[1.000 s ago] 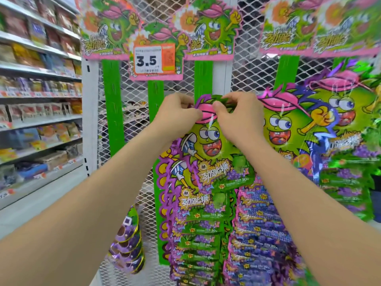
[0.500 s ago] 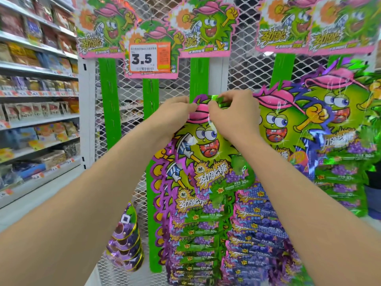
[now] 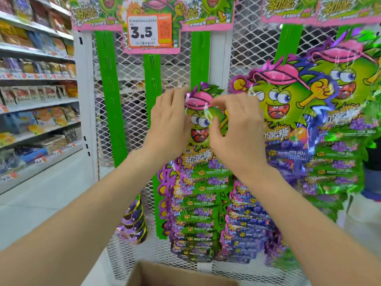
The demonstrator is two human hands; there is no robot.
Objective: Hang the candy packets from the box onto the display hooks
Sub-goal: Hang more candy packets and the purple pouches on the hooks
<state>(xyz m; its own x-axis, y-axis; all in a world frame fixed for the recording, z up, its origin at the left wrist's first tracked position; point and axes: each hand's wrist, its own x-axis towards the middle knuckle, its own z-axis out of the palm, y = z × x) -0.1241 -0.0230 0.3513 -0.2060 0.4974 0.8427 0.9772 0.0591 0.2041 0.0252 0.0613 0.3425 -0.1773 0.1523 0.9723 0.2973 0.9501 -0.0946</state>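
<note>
A green candy packet (image 3: 201,129) with a pink-capped cartoon face hangs at the top of a stack of similar packets (image 3: 198,203) on a green display strip (image 3: 200,58). My left hand (image 3: 169,124) lies against the packet's left edge, fingers nearly straight and reaching its top. My right hand (image 3: 237,129) is at the packet's right edge, fingers loosely curled, fingertips by the pink cap and thumb in front of the face. The cardboard box (image 3: 181,273) shows its open rim at the bottom; its contents are hidden.
Two bare green strips (image 3: 109,100) (image 3: 152,79) hang on the white wire-mesh rack to the left, under a 3.5 price tag (image 3: 144,32). Larger packet bundles (image 3: 288,112) fill the right. Snack shelves (image 3: 37,104) line the aisle at left.
Both hands pinched the packet's top at the strip before. Now the fingers have loosened and spread to the packet's sides, and the view has tilted down to show the box.
</note>
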